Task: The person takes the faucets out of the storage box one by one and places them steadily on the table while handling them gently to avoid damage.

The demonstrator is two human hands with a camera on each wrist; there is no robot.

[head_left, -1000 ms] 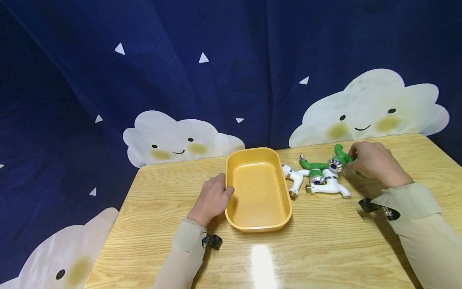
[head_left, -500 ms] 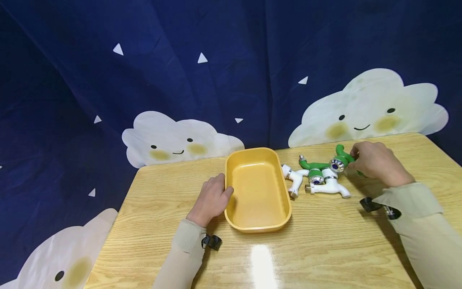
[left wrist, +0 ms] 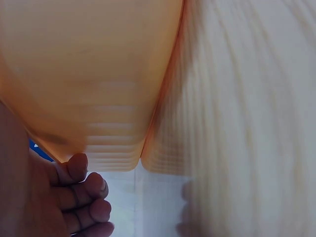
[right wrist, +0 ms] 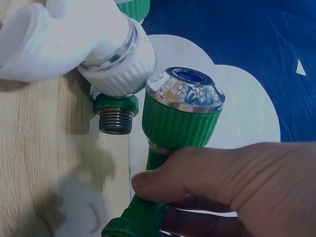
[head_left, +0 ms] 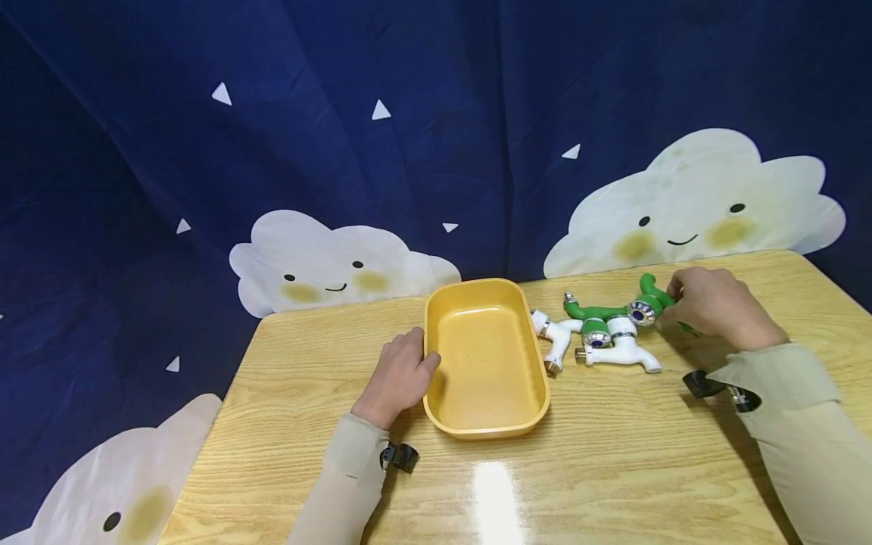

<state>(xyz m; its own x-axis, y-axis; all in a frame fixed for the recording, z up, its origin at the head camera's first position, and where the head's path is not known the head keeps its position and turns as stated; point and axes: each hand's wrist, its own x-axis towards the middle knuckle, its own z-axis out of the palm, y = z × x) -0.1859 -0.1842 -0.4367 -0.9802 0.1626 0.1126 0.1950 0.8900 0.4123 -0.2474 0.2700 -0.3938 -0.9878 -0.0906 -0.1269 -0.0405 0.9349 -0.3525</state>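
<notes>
My right hand [head_left: 725, 309] grips a green tap [head_left: 649, 301] by its body at the right of the table. The right wrist view shows the thumb [right wrist: 168, 180] pressed along the green stem, below a ribbed knob [right wrist: 180, 121] with a silver and blue cap. At the left rim of a yellow plastic tray [head_left: 487, 434] is my left hand [head_left: 398, 371], thumb over the edge and curled fingers [left wrist: 94, 185] along the outer wall. Beside the held tap lie another green tap [head_left: 594, 327] and a white tap [head_left: 625, 353]; a second white tap [head_left: 560, 338] lies against the tray's right side.
Everything rests on a wood-grain table [head_left: 306, 393]. A dark blue curtain [head_left: 409, 151] with smiling clouds hangs right behind its back edge. Small black devices [head_left: 705, 384] are strapped at both wrists.
My right hand and the green tap in it have shifted slightly to the right, away from the other taps. The left hand and the tray keep their place.
</notes>
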